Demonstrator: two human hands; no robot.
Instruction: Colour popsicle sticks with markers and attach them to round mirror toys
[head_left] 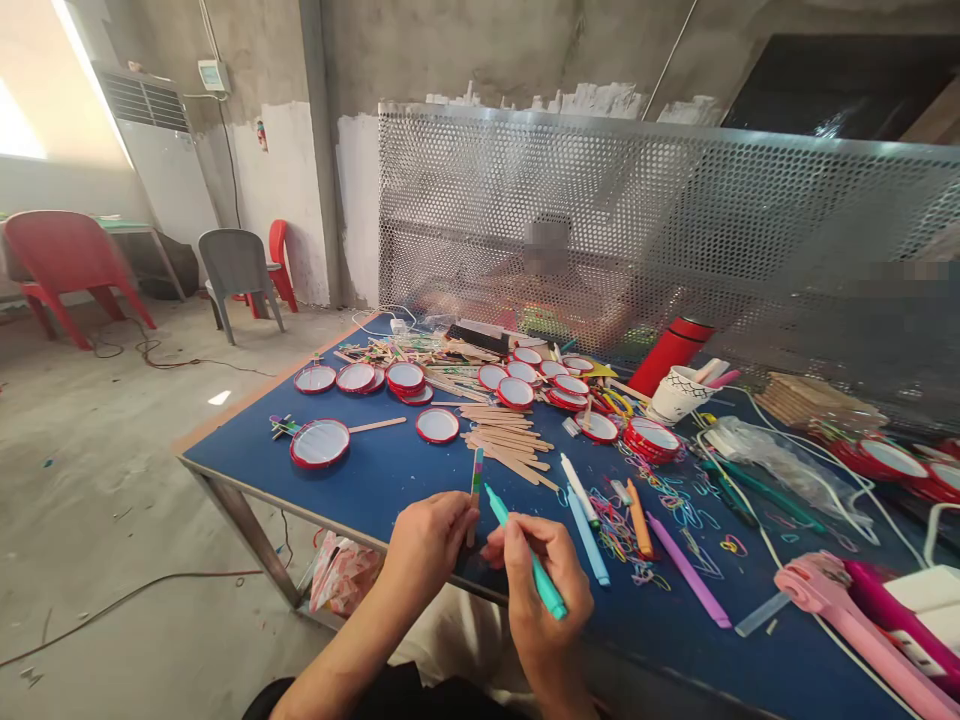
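Note:
My left hand (pixel 427 545) is closed around a wooden craft stick (pixel 475 482) whose upper part is coloured in bands; the stick stands nearly upright over the front edge of the blue table (pixel 375 480). My right hand (pixel 544 580) grips a teal marker (pixel 525 550), its tip close to the stick. A loose pile of plain wooden sticks (pixel 506 440) lies just beyond my hands. Several more markers (pixel 589 525) in white, blue, orange and purple lie to the right of them.
Several round red-rimmed mirrors (pixel 405 377) are spread over the table, one mounted on a stick (pixel 321 442). Coloured rubber bands (pixel 675 505), a red flask (pixel 670 352), a paper cup (pixel 677 393), pink glue guns (pixel 847 605). A perforated metal screen (pixel 675 230) stands behind, with a person beyond it. Chairs (pixel 236 270) stand at left.

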